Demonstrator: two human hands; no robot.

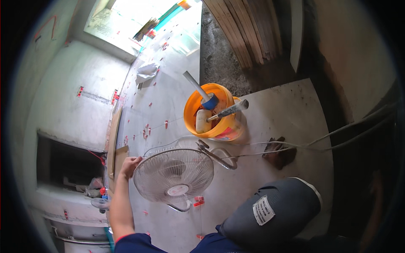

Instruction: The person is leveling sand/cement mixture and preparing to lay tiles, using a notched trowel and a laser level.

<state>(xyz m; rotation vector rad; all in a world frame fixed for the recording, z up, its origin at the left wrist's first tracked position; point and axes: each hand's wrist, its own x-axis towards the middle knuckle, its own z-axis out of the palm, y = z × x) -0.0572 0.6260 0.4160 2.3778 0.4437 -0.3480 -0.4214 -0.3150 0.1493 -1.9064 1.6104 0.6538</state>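
Observation:
My left hand [131,165] is closed on the left rim of a floor fan [174,175]. The fan has a round wire guard, a pale hub and a bent metal tube stand [225,159], and its front faces toward me. Beyond it stands an orange bucket [228,133]. In the bucket rest a mallet with a whitish head [203,121] and dark handle, and a tool with a blue part [209,101] and a long grey handle. My right hand does not show. A dark grey cloth-covered shape [274,215] with a white label fills the lower right.
Large grey tiles [291,105] cover the floor, with several small red clips [166,124] along the joints. Cables [333,137] run from the right toward the fan. A brown object [280,154] lies near them. Long boards [249,33] lean at the far right; crumpled white sheeting [147,72] lies far left.

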